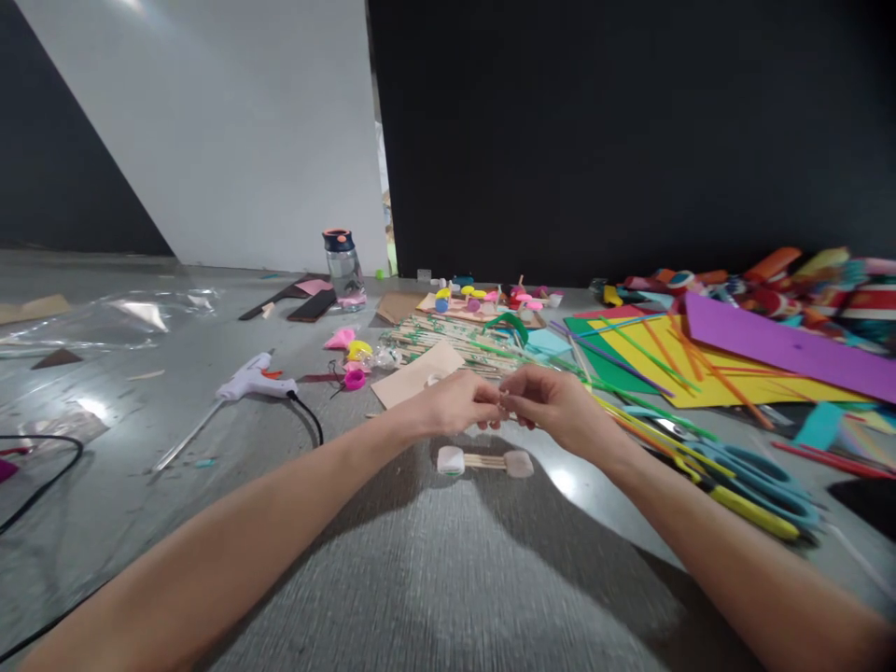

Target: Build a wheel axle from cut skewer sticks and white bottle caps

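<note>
My left hand (468,403) and my right hand (544,399) meet over the grey table, fingertips pinched together. Between them is something small and pale, mostly hidden by the fingers; its kind I cannot make out. Just below the hands, a little piece made of wooden sticks (484,462) lies on the table, with a white rounded pad (450,460) at its left end and another whitish pad (519,464) at its right end. Behind my left hand lies a beige sheet of card (420,371), partly covered by that hand.
A white glue gun (253,378) with a black cord lies at left. Behind stand a water bottle (344,271) and a pile of wooden sticks (448,338). To the right are teal-handled scissors (760,476), yellow-handled pliers (752,509), coloured sheets (791,350) and pipe cleaners.
</note>
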### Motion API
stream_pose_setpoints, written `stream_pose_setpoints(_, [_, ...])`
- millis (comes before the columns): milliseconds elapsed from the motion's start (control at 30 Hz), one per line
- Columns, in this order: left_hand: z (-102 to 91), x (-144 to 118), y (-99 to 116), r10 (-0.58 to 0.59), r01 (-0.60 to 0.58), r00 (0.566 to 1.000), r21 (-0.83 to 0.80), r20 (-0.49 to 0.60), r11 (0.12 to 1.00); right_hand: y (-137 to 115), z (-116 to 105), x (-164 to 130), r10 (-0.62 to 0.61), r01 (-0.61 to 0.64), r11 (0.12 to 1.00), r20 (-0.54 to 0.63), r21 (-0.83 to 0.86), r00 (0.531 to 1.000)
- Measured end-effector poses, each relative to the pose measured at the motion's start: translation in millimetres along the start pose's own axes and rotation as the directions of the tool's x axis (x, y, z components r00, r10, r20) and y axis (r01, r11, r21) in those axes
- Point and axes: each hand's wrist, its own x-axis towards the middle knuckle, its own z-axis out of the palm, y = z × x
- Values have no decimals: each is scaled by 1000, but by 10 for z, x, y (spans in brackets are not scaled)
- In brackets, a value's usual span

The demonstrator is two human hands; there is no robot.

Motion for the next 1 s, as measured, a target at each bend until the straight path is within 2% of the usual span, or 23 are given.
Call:
stream_pose_setpoints(167, [-4, -44, 23, 72, -66, 993, 67, -95, 996, -46, 9, -12, -13, 13, 1000, -14, 25, 1000])
stream_pose_setpoints(300, [-3, -74, -2, 108, -94, 988, 124, -110, 988, -32, 54, -22, -45, 45, 999, -29, -11, 999])
stream_pose_setpoints(400, [14, -59, -109, 90, -77, 993, 166, -71, 983, 14, 111, -23, -53, 52, 995, -10, -85, 999])
stream_pose_setpoints(600, [78, 6, -368, -22, 12, 999, 234, 39, 972, 159, 177, 0, 9, 9, 960, 62, -282, 998])
stream_pose_setpoints(1000, [105, 7, -464, -52, 37, 997, 206, 64, 978, 147, 230, -2, 28, -6, 934, 57, -358, 998])
